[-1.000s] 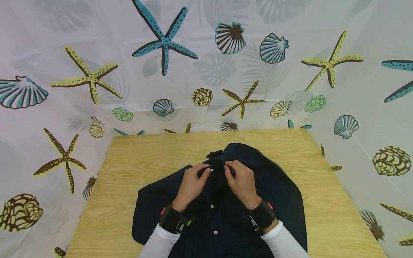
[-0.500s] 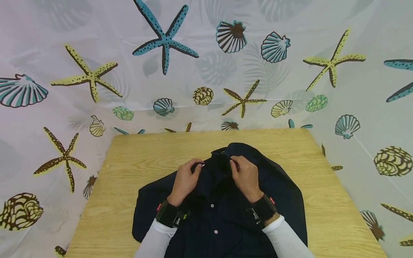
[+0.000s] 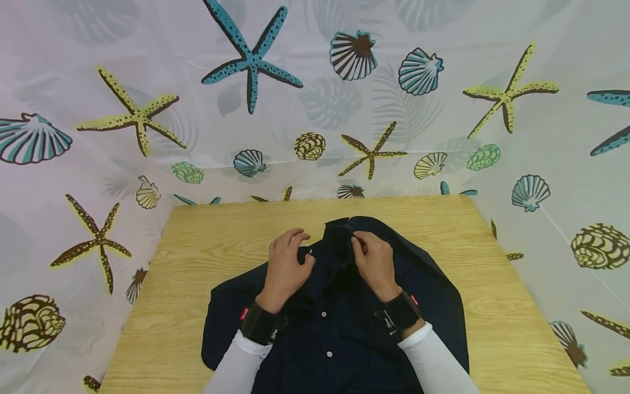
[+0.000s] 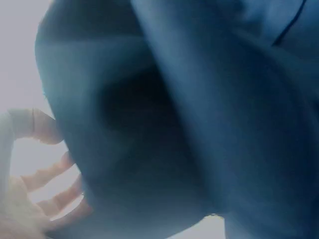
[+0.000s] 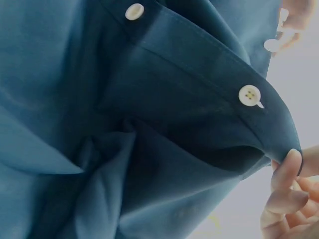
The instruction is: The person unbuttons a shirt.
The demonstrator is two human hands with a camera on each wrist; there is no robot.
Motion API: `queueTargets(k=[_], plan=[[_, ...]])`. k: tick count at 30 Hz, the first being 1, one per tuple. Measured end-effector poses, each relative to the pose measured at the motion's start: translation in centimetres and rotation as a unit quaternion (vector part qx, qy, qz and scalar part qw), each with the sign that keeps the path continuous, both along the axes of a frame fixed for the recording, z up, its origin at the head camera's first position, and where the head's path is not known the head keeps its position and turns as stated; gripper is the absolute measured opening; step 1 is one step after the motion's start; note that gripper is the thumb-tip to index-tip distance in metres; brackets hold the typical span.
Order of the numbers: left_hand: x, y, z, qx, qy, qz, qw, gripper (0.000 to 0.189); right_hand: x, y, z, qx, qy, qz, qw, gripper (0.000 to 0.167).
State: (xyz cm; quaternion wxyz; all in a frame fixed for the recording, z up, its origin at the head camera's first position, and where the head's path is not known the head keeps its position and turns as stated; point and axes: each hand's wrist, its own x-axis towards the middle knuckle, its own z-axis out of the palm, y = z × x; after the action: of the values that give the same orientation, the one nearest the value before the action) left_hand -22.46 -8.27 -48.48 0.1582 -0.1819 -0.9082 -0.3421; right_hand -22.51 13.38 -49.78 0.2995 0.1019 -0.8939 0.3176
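A dark navy button-up shirt (image 3: pixel 423 295) lies on the table, its collar (image 3: pixel 338 234) standing up near the top. My left hand (image 3: pixel 286 269) is at the collar's left side, thumb and fingers apart with a bit of cloth and a white button (image 3: pixel 310 251) in the gap. In the left wrist view its fingers (image 4: pixel 55 196) spread along the cloth's edge. My right hand (image 3: pixel 375 264) pinches the shirt's edge at the collar's right; the right wrist view shows thumb and fingertip on that edge, near a white button (image 5: pixel 249 95).
The wooden table (image 3: pixel 206 235) runs under the shirt. More white buttons (image 3: pixel 329 354) go down the shirt's front. A white cloth backdrop (image 3: pixel 305 104) printed with starfish and shells rises behind and at both sides.
My left hand has gone from pinching the collar's left edge to spread fingers, moving left and a little up. My right hand shifts slightly up and right, still pinching; the collar now stands taller.
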Motion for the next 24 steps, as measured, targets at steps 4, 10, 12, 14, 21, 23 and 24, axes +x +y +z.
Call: queueTargets(k=[4,10,12,14,21,23,24], plan=[[0.4,1.3,1.9,-0.061,0.089,-0.056,0.9926,0.037,-0.4,-0.4,1.0,0.010,0.011,0.006,0.9999,0.016],[0.4,3.1,2.2,-0.182,0.027,-0.112,0.9766,0.040,-0.5,-1.4,2.2,0.006,0.027,0.022,0.9994,0.015],[0.3,3.4,1.7,-0.208,-0.002,-0.105,0.9725,0.039,-0.4,-1.7,2.4,0.006,0.024,0.026,0.9994,0.015],[0.1,3.6,1.3,-0.221,-0.023,-0.095,0.9702,0.034,-0.3,-1.9,2.4,0.008,0.019,0.028,0.9994,0.015],[-0.2,3.9,0.3,-0.201,-0.062,-0.098,0.9727,0.013,-0.2,-1.9,2.1,0.006,0.016,0.032,0.9993,0.015],[-0.2,3.8,0.1,-0.189,-0.084,-0.111,0.9722,0.014,-0.1,-1.9,2.0,0.003,0.014,0.036,0.9993,0.015],[-0.1,3.8,-0.1,-0.182,-0.098,-0.116,0.9716,0.015,-0.1,-1.8,1.9,0.002,0.013,0.037,0.9992,0.014]])
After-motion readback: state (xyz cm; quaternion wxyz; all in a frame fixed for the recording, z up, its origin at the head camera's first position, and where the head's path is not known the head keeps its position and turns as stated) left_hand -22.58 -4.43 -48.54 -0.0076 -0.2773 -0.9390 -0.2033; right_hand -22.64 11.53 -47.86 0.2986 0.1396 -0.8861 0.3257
